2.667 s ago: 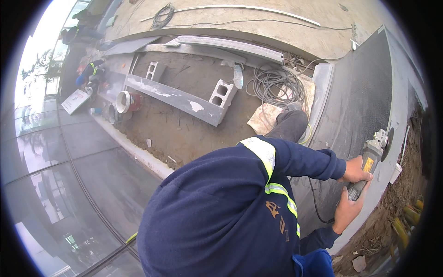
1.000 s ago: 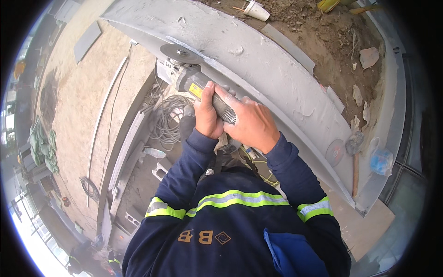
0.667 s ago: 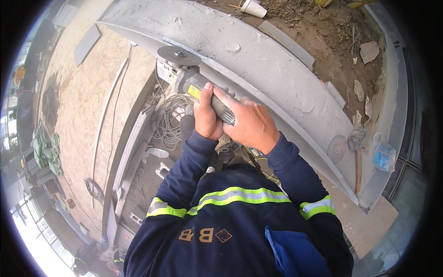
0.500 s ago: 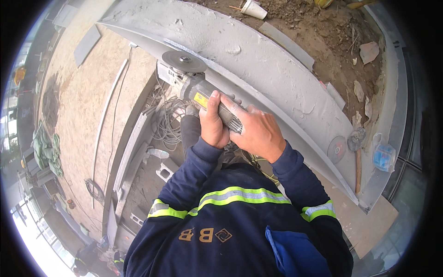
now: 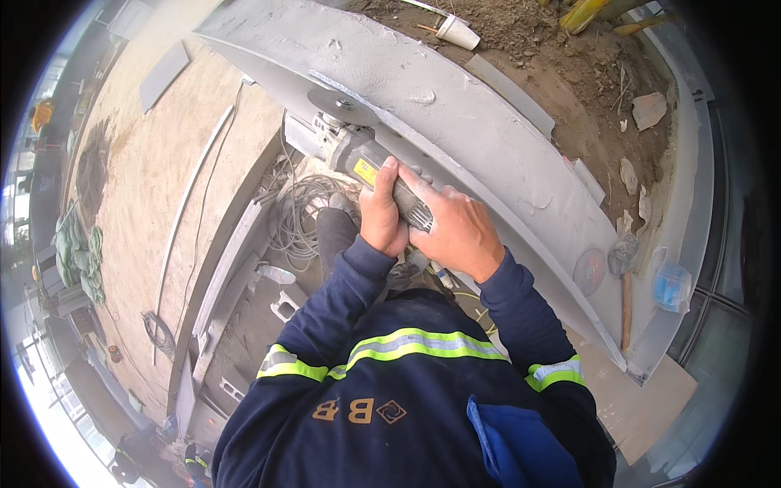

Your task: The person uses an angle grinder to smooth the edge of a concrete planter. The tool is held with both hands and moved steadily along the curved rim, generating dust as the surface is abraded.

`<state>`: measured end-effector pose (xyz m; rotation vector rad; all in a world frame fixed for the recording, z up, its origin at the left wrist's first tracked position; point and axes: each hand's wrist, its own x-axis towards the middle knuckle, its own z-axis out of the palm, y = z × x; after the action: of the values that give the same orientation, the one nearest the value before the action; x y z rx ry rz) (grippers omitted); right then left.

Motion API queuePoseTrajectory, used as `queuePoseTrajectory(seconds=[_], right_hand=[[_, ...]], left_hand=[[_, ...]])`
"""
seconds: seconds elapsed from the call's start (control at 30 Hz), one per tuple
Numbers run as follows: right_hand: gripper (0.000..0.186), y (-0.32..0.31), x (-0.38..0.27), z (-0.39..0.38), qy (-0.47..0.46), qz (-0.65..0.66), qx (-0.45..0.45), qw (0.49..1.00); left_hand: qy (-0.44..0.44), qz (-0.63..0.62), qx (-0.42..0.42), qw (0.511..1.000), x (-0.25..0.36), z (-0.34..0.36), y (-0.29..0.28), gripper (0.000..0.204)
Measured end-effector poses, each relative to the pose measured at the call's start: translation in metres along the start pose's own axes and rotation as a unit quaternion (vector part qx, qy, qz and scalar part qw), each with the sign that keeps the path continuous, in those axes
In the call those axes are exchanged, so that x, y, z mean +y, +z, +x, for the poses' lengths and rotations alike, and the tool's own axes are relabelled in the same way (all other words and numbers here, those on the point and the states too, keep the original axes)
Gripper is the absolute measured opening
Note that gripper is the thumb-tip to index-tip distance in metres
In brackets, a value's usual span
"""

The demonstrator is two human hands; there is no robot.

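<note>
Both hands are wrapped tight around the grinder (image 5: 370, 167): the left hand (image 5: 381, 213) clasps the body just behind its yellow label, and the right hand (image 5: 454, 232) closes over the ribbed rear end. The tool lies along the near edge of the curved grey beam (image 5: 455, 114), its disc (image 5: 342, 106) flat at the beam's lip and seemingly touching it. The step in hand looks like grinding along that edge; I judge the next move calls for a steady two-handed hold and a slow slide of the disc along the lip, keeping it level so that it does not dig in. The label on the grinder is a small yellow rectangle on the grey housing. At the beam's right end lie a spare disc (image 5: 589, 270), a wooden-handled hammer (image 5: 625, 281) and a crumpled blue packet (image 5: 672, 285). A white paper cup (image 5: 455, 32) lies on the soil beyond the beam's far edge. A coil of cable (image 5: 305, 215) sits on the ground below the tool.
</note>
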<state>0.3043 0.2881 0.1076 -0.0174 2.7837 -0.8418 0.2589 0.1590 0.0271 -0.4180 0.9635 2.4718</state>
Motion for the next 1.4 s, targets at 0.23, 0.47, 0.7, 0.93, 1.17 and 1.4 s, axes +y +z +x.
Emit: queuePoseTrajectory(seconds=[0.23,0.47,0.7,0.93,1.17,1.4], right_hand=[[0.091,0.001,0.005,0.001,-0.001,-0.004,-0.005,1.000],[0.096,0.006,0.001,0.038,-0.029,0.011,0.006,1.000],[0.094,-0.003,0.007,-0.014,0.012,0.009,-0.016,1.000],[0.089,0.006,0.012,0.017,-0.034,0.030,0.028,0.999],[0.093,-0.002,-0.001,0.020,-0.011,0.010,-0.004,1.000],[0.090,-0.011,0.001,-0.016,0.003,-0.001,-0.005,1.000]], left_hand=[[0.011,-0.001,-0.002,1.000,-0.003,0.005,-0.003,0.041],[-0.002,-0.024,-0.005,1.000,0.017,0.042,-0.016,0.036],[0.003,0.006,-0.005,1.000,-0.013,-0.009,0.002,0.042],[0.006,-0.009,0.007,1.000,0.006,0.021,-0.005,0.037],[-0.002,-0.005,-0.001,1.000,0.010,0.026,-0.011,0.040],[0.000,-0.001,0.003,1.000,-0.012,-0.009,0.006,0.042]])
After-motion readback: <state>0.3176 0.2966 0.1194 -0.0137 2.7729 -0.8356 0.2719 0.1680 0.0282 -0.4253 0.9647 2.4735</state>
